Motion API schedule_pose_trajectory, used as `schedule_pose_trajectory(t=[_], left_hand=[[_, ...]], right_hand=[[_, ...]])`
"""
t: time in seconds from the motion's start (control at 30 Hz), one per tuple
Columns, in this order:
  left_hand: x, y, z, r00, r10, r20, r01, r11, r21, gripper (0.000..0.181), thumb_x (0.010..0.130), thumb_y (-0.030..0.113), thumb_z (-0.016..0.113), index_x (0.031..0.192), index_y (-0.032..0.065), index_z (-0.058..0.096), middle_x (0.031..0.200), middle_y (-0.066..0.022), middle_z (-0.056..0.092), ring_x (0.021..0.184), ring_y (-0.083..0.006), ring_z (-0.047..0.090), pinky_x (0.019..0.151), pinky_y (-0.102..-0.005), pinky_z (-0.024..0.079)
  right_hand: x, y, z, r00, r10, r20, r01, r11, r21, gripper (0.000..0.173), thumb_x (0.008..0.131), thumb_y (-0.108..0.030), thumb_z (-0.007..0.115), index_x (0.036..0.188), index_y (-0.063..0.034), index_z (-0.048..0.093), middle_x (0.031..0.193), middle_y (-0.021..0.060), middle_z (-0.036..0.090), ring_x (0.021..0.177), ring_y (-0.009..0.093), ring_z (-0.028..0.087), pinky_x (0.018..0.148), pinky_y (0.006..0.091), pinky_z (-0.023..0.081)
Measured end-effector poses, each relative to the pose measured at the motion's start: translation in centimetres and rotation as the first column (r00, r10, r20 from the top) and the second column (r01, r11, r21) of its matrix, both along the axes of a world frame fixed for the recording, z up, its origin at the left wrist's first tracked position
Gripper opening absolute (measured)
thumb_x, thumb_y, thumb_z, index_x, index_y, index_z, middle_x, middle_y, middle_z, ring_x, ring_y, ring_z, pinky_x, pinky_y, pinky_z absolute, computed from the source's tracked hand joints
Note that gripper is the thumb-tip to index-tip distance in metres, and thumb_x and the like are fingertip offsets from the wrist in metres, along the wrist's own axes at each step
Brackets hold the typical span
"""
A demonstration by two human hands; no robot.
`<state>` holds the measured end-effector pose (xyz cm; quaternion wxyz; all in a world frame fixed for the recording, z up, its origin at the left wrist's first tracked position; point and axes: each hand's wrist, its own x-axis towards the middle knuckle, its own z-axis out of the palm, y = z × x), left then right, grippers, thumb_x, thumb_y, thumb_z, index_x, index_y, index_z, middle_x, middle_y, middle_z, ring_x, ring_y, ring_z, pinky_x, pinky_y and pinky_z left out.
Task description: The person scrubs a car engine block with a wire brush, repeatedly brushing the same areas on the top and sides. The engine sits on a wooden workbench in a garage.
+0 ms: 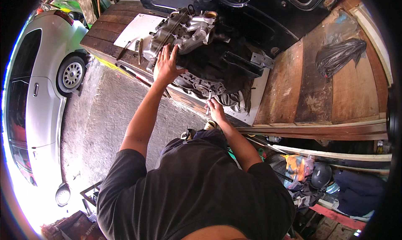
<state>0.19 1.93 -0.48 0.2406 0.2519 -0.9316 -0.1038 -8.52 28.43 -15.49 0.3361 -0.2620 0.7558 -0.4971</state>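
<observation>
An engine (pixel 188 33) with a grey metal intake and cover stands on the wooden bench before me. My left hand (pixel 166 64) rests with spread fingers against the engine's near side. In my right hand (pixel 216 109) I grip a metal wrench (pixel 209 98), held upright in the picture. The wrench's upper end meets the engine's lower front housing (pixel 207 85); whether it sits on a bolt cannot be made out. Crumpled dark cloth (pixel 240 102) lies under the engine's near right part. A black metal bracket (pixel 243 64) juts out to the right.
A wire brush (pixel 138 50) lies on the bench (pixel 103 29) left of the engine, beside a white board (pixel 135 29). A black plastic bag (pixel 339 56) is on the wooden planks at right. A silver car (pixel 47 61) stands at left. Black vehicle panels (pixel 257 23) rise behind.
</observation>
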Motion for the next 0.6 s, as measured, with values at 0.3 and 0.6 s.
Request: schedule_pose_trajectory(t=[0.3, 0.6], left_hand=[[0.0, 0.2, 0.2, 1.000, -0.002, -0.001, 0.002, 1.000, -0.020, 0.109, 0.058, 0.044, 0.085, 0.145, 0.0098, 0.028, 0.149, -0.0213, 0.026, 0.138, -0.0367, 0.026, 0.114, -0.0450, 0.022], [-0.1, 0.2, 0.3, 1.000, -0.007, 0.007, 0.007, 1.000, -0.010, 0.110, 0.059, 0.044, 0.084, 0.146, 0.0122, 0.026, 0.148, -0.0232, 0.027, 0.139, -0.0372, 0.025, 0.114, -0.0469, 0.021]], right_hand=[[0.0, -0.3, -1.1, 0.979, 0.005, -0.202, -0.002, 1.000, 0.012, 0.023, 0.098, -0.028, 0.048, 0.099, -0.0084, 0.060, 0.074, 0.0070, 0.067, 0.067, 0.022, 0.064, 0.060, 0.0344, 0.048], [-0.3, 0.2, -2.8, 0.935, -0.060, -0.349, 0.097, 0.991, 0.089, 0.023, 0.097, -0.031, 0.048, 0.097, -0.0116, 0.060, 0.075, 0.0094, 0.067, 0.072, 0.032, 0.065, 0.062, 0.0428, 0.049]])
